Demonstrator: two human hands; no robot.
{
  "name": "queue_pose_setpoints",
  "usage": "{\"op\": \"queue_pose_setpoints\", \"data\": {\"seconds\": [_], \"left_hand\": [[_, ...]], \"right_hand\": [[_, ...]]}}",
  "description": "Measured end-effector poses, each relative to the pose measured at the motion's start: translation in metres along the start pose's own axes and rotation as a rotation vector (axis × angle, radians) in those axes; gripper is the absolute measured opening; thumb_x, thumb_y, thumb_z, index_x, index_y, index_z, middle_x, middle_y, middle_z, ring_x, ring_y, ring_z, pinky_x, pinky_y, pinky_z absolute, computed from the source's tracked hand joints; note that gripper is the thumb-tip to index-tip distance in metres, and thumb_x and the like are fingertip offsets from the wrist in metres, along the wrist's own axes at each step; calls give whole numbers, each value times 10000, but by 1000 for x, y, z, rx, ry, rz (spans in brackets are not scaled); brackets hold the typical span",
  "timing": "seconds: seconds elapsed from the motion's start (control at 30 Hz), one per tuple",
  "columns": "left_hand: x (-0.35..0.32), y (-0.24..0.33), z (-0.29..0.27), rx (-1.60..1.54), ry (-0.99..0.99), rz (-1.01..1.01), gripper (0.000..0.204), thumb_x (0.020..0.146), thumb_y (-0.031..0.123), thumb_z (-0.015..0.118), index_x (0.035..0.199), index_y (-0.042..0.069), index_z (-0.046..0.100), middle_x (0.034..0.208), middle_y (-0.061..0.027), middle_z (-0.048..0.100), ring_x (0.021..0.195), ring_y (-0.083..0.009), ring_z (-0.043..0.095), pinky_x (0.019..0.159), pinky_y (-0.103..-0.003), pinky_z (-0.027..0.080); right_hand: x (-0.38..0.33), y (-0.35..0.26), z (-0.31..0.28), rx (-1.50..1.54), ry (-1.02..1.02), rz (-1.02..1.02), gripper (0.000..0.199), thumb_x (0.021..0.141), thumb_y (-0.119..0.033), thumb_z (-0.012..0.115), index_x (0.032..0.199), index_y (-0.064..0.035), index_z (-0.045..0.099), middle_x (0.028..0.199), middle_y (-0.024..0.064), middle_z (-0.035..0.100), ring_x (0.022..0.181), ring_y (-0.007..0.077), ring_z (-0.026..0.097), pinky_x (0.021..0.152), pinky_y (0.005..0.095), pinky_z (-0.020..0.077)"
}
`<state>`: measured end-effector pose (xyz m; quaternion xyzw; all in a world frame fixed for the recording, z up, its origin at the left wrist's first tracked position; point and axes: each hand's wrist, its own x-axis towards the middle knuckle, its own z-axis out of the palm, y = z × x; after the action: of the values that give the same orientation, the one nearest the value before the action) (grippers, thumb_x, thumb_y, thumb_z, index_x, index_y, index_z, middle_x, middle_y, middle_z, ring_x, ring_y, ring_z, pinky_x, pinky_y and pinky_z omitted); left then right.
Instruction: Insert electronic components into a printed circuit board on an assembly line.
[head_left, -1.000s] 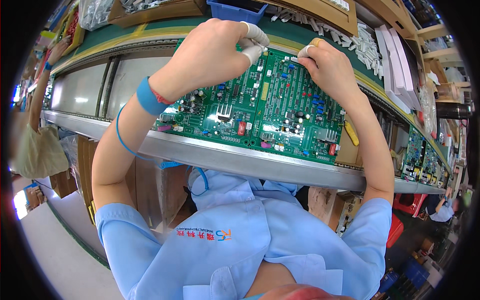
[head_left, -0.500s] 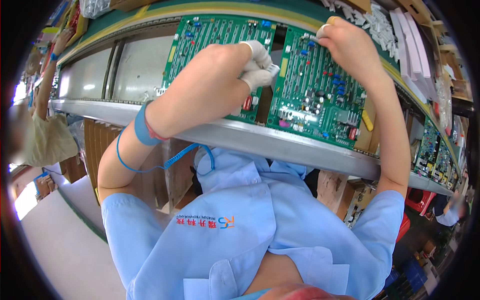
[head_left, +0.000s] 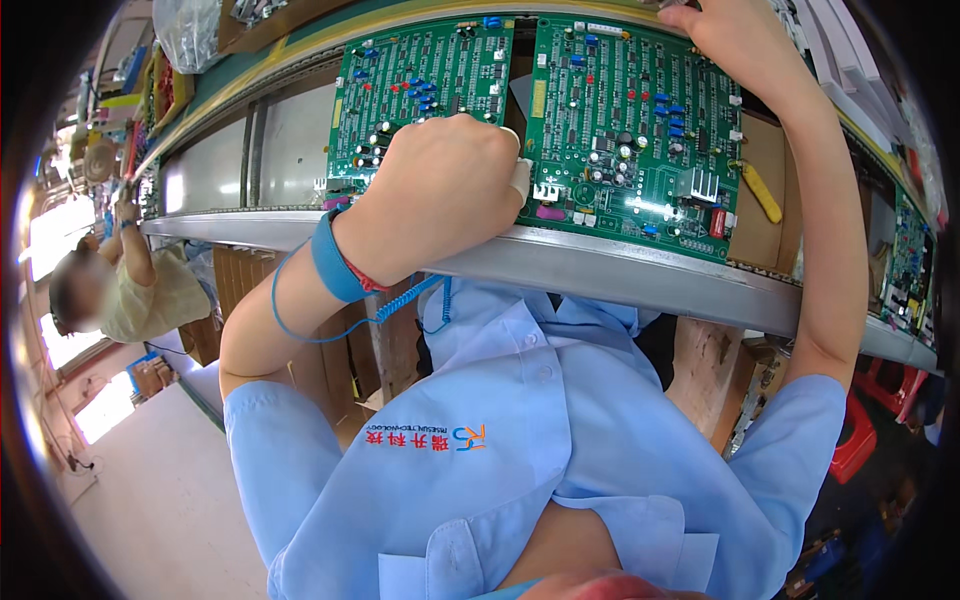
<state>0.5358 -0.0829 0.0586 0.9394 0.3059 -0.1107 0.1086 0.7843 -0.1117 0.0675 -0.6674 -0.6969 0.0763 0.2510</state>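
Two green circuit boards lie side by side on a metal-railed line: a left circuit board (head_left: pixel 430 65) and a right circuit board (head_left: pixel 600 110). My left hand (head_left: pixel 445 190) is closed over the near right part of the left board. White finger covers show on its fingertips, at the gap between the boards; anything pinched there is hidden. A blue wrist strap (head_left: pixel 337 258) with a coiled cord circles that wrist. My right hand (head_left: pixel 725 30) reaches past the far right corner of the right board. Its fingertips are mostly cut off by the picture's top edge. A long white connector (head_left: pixel 598 30) sits at that board's far edge.
A yellow-handled tool (head_left: pixel 762 193) lies on cardboard right of the boards. The metal rail (head_left: pixel 600 262) runs along the near side. More boards (head_left: pixel 908 255) stand farther right. A co-worker (head_left: pixel 150 275) is at the far left, and a red stool (head_left: pixel 865 420) at lower right.
My left hand has moved nearer the rail, and the white piece seen in its fingertips is now out of sight. My right hand has left the right board's far edge, moving farther away. The view has shifted.
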Motion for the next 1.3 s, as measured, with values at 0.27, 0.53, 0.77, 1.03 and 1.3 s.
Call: {"op": "queue_pose_setpoints", "data": {"seconds": [0.27,0.53,0.77,1.03,1.3], "left_hand": [[10,-3,1,-46,-67,43,231,807,195,627,685,3,670,674,-189,631,675,-372,629,645,-449,498],[36,-18,-28,22,17,81,223,863,206,596,832,13,703,777,-180,667,742,-363,646,689,-432,506],[143,-61,-8,432,872,325,106,816,90,556,851,37,641,816,-116,644,792,-271,668,690,-391,543],[162,-47,-12,495,609,204,142,818,146,551,802,56,659,793,-110,645,766,-248,668,655,-355,540],[167,-39,6,636,819,77,125,830,142,546,814,49,627,764,-120,611,695,-245,663,601,-358,538]], "right_hand": [[2,-5,-9,-23,-41,119,151,763,-68,655,865,37,689,865,213,673,854,348,644,774,402,496],[5,4,-8,7,18,91,188,780,-156,704,874,6,697,817,197,678,794,343,654,732,400,497],[3,35,14,-82,133,-124,208,864,-216,633,1021,-87,675,861,134,682,801,300,647,731,386,484],[3,36,15,-95,37,-6,171,893,-228,611,1005,-99,631,779,93,677,729,285,644,662,378,473],[5,31,19,-51,124,-6,263,897,-237,613,1143,-143,606,878,78,705,787,260,668,707,352,495]]}}
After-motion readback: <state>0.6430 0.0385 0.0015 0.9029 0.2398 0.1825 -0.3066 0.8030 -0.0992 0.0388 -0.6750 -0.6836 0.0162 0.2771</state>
